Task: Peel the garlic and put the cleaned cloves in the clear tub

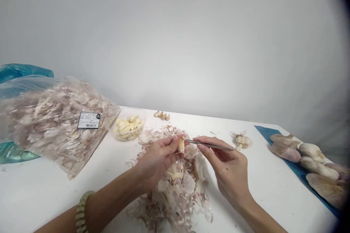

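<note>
My left hand (161, 154) pinches a partly peeled garlic clove (181, 145) upright between thumb and fingers. My right hand (228, 165) is closed on slim metal tweezers (209, 145), whose tip reaches the upper part of the clove. Beneath both hands spreads a heap of loose garlic skins (182, 193). Left of the heap stands a clear round bowl (144, 116) with peeled cloves (129, 125) in it. Several unpeeled cloves (162, 115) lie behind the heap. To the right sits a broken-open garlic bulb (242, 141).
A clear plastic bag (60, 120) full of garlic skins, with a printed label (89, 120), takes up the left side of the white table (240, 204). Teal plastic (24, 71) shows behind it. Whole garlic bulbs (311, 153) rest on a blue sheet (266, 131) at the right edge.
</note>
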